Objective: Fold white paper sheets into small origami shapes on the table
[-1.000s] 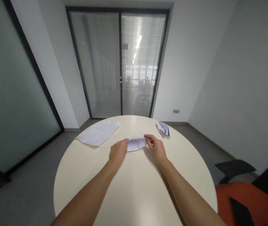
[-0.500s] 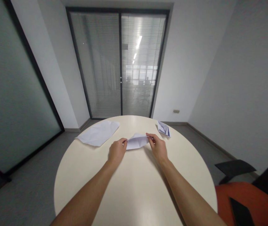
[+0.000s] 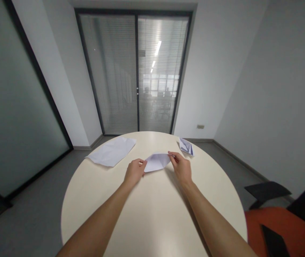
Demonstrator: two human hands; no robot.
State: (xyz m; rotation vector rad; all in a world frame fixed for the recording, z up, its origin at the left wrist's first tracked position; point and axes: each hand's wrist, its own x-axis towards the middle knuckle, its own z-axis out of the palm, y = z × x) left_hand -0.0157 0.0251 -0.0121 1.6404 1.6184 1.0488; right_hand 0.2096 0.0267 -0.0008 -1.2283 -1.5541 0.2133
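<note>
Between my two hands is a piece of folded white paper [image 3: 156, 162], held by its opposite ends just above the table. My left hand [image 3: 135, 171] pinches its left end between thumb and fingers. At the right end, the thumb and fingers of my right hand [image 3: 180, 167] are closed on the paper. Its broad face is turned toward me. To the left lies a larger creased white sheet [image 3: 113, 151], flat on the table. A folded paper piece [image 3: 186, 146] rests beyond my right hand near the table's far right edge.
The round cream table [image 3: 147, 210] spreads under both arms. An office chair with an orange seat [image 3: 289, 232] and black armrests stands at the right. Glass doors with blinds [image 3: 156, 71] face me, and a frosted glass panel [image 3: 15, 96] is on the left.
The paper has tilted so that more of its face shows toward me. My left hand has turned slightly, its fingers now higher on the paper's end; my right hand has shifted slightly right.
</note>
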